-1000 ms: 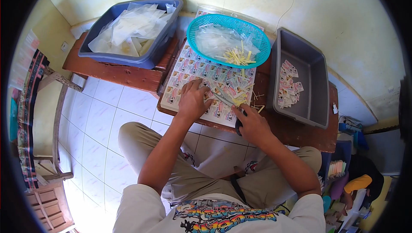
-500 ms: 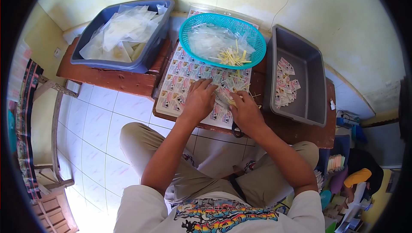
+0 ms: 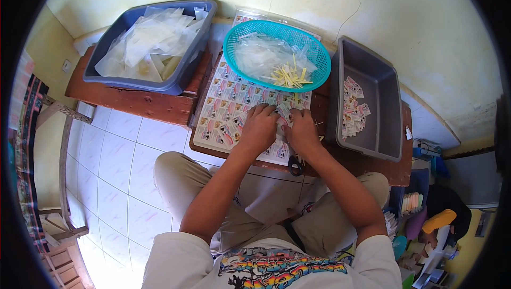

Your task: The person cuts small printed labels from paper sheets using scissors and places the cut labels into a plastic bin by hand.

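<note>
My left hand point(image 3: 260, 129) and my right hand point(image 3: 304, 133) are close together over a stack of printed label sheets point(image 3: 215, 102). Between them is a small clear plastic packet point(image 3: 282, 121) with a pinkish printed label. The fingers of both hands are curled and pinch its sides; my fingertips partly cover it. Loose cut labels point(image 3: 228, 133) lie on the sheets left of my left hand. Below my right hand, black-handled scissors point(image 3: 295, 167) rest at the front edge of the table, their blades partly hidden.
A turquoise basket point(image 3: 230, 57) holds clear plastic bags and yellow strips. On the left, a blue-grey tub point(image 3: 178, 78) is full of plastic bags. A grey tray point(image 3: 386, 108) on the right holds labelled packets point(image 3: 352, 108). Another person point(image 3: 450, 217) is at the lower right.
Both hands have drawn together around the packet, the left turning inward and down slightly. The packet's pinkish label now shows between them. The view has shifted slightly.
</note>
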Tool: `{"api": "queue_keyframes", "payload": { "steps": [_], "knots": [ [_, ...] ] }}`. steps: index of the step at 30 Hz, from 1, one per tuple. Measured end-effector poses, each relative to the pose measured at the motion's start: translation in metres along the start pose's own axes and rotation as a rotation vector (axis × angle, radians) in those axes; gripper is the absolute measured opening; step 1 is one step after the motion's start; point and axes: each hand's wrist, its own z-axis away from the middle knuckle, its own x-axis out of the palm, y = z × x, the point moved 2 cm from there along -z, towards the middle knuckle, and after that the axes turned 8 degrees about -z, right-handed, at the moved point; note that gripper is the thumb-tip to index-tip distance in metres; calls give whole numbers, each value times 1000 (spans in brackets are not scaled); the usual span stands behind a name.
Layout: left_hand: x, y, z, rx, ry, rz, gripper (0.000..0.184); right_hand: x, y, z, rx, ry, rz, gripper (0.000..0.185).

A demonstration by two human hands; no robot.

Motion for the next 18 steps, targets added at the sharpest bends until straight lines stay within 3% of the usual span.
{"api": "queue_keyframes", "payload": {
  "steps": [5,13,18],
  "knots": [
    [-1,1,-1,-7,-18,24,29,-5,-1,-5,29,12,-83,53],
    [-13,19,-9,-29,-35,55,39,2,9,-7,-65,114,-157,30],
    [-21,30,-12,-31,50,108,37,-20,-8,1,92,129,-322,22]
  ]
}}
